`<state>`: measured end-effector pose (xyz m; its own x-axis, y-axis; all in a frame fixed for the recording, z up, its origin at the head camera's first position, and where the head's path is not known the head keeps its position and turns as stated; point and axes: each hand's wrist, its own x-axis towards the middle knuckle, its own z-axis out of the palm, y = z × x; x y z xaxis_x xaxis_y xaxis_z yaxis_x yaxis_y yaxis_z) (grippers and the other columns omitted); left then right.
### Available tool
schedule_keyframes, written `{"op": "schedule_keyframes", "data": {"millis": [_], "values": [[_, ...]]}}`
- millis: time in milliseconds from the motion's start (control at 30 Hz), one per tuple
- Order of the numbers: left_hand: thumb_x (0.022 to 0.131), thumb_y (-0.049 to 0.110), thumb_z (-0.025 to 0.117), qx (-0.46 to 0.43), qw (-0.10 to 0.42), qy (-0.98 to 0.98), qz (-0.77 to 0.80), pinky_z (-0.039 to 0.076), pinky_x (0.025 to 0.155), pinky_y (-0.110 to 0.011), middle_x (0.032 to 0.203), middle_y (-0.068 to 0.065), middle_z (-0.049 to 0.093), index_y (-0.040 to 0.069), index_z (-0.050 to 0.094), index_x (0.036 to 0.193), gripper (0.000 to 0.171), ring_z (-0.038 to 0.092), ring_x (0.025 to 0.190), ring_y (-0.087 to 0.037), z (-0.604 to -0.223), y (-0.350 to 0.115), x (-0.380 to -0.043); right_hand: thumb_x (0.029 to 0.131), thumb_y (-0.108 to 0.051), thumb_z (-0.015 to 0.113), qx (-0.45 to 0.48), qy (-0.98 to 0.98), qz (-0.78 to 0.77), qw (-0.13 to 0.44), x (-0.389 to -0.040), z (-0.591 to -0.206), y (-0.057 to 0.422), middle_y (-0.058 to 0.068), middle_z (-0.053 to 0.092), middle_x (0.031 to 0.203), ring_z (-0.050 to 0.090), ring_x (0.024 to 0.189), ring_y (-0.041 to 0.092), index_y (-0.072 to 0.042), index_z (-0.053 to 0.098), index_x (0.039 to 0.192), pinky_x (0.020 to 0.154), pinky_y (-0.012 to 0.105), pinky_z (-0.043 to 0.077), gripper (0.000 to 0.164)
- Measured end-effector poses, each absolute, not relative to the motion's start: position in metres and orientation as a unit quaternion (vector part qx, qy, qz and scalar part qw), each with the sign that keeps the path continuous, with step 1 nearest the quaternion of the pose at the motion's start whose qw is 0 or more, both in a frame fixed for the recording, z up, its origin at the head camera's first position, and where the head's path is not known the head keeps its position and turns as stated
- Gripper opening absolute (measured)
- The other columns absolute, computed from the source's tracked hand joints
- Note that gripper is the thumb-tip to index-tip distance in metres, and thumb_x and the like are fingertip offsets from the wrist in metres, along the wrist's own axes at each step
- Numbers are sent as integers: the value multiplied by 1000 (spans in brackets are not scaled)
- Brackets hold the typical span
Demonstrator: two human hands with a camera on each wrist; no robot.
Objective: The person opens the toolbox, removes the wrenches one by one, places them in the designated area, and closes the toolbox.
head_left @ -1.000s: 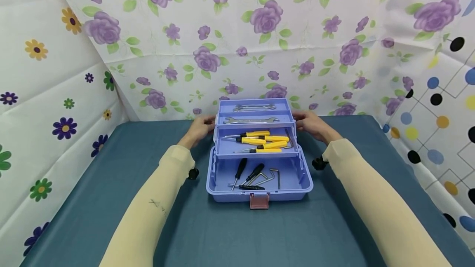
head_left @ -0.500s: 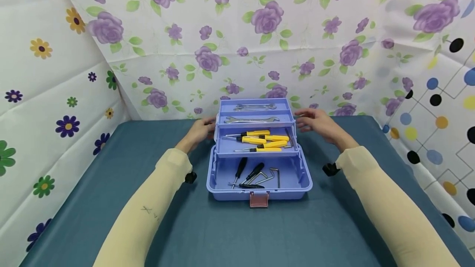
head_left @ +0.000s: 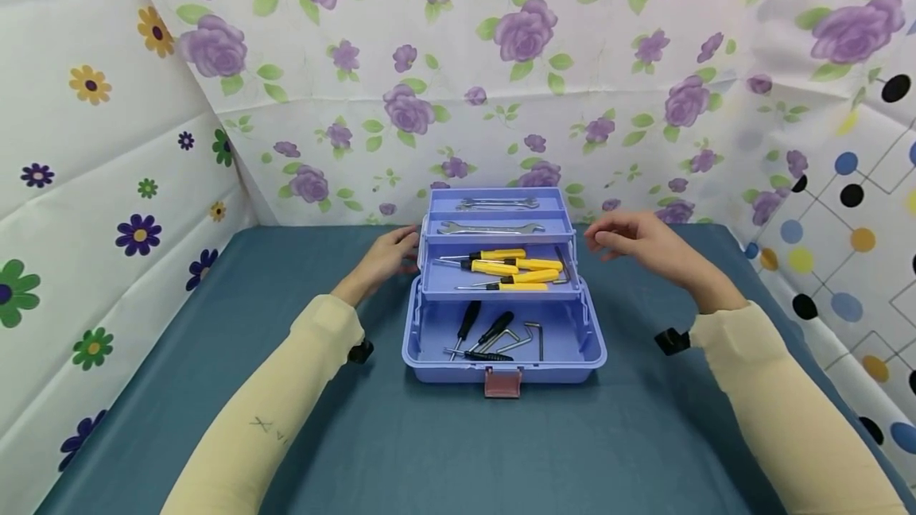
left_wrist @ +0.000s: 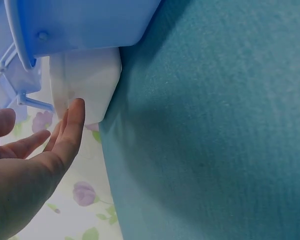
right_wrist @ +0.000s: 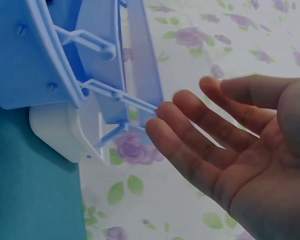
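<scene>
A blue-purple toolbox (head_left: 447,373) stands unfolded, its two stepped trays raised above the base. Silver wrenches (head_left: 492,228) lie in the upper tray, and yellow-handled screwdrivers (head_left: 525,277) fill the lower one. Down in the base are black-handled screwdrivers (head_left: 468,320) and hex keys (head_left: 540,342). Beside the trays' left side is my left hand (head_left: 381,262), fingers extended; in the left wrist view they reach the white lid (left_wrist: 87,82) behind, though contact is unclear. My right hand (head_left: 647,249) hovers apart from the toolbox on the right, fingers loosely bent, holding nothing.
A blue-green cloth (head_left: 458,451) covers the table. A flower-printed sheet (head_left: 472,133) hangs along the back edge, with patterned sheets at both sides. In the right wrist view, hinge arms (right_wrist: 117,95) join the trays to the toolbox.
My right hand has left the toolbox's right side and moved outward to the right. My left hand has shifted only slightly. The toolbox remains unfolded.
</scene>
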<state>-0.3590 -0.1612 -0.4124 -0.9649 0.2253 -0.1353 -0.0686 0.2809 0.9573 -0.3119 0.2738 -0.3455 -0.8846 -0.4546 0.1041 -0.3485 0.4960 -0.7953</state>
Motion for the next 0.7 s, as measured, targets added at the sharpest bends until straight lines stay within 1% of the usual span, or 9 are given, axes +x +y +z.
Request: {"op": "schedule_keyframes", "data": {"millis": [100, 233, 300, 367, 500, 600, 700], "values": [[116, 26, 38, 50, 126, 790, 598, 52, 106, -48, 159, -23, 41, 1, 25, 164, 56, 54, 133, -40, -412, -161, -356, 110, -21, 55, -252, 867, -423, 70, -306, -342, 275, 17, 69, 117, 69, 101, 23, -4, 69, 123, 86, 30, 60, 26], [116, 26, 39, 53, 129, 787, 601, 51, 107, -49, 160, -24, 40, 0, 24, 164, 56, 53, 135, -40, -413, -161, -352, 110, -19, 57, -276, 868, -402, 99, -299, -338, 276, 10, 71, 118, 69, 104, 18, -7, 71, 122, 89, 29, 59, 23], [116, 26, 39, 54, 129, 787, 601, 51, 107, -49, 160, -24, 39, 0, 24, 164, 57, 53, 134, -40, -413, -161, -351, 109, -18, 58, -298, 867, -385, 110, -296, -337, 276, 6, 71, 117, 69, 105, 17, -10, 72, 121, 89, 31, 59, 21], [116, 27, 39, 53, 130, 787, 601, 50, 108, -50, 160, -23, 40, 0, 24, 164, 57, 53, 134, -40, -413, -161, -349, 108, -17, 60, -322, 865, -368, 115, -293, -336, 276, 4, 71, 116, 69, 103, 18, -13, 73, 119, 86, 33, 59, 18], [116, 28, 39, 51, 132, 791, 596, 50, 108, -49, 160, -22, 40, 1, 25, 164, 57, 54, 133, -38, -412, -160, -346, 105, -14, 64, -368, 850, -352, 136, -289, -337, 277, 9, 70, 118, 69, 102, 23, -11, 75, 116, 85, 35, 60, 16], [115, 30, 39, 50, 135, 790, 596, 50, 108, -50, 160, -21, 40, 2, 26, 164, 57, 53, 134, -38, -411, -160, -346, 103, -13, 67, -386, 835, -354, 170, -288, -342, 279, 12, 67, 126, 67, 108, 24, -8, 76, 117, 90, 33, 59, 17], [115, 31, 40, 54, 134, 790, 595, 50, 109, -50, 160, -22, 40, 2, 26, 164, 58, 53, 135, -39, -411, -159, -345, 103, -13, 68, -384, 834, -352, 181, -287, -346, 282, 11, 66, 127, 66, 109, 25, -9, 77, 116, 90, 35, 59, 17]]}}
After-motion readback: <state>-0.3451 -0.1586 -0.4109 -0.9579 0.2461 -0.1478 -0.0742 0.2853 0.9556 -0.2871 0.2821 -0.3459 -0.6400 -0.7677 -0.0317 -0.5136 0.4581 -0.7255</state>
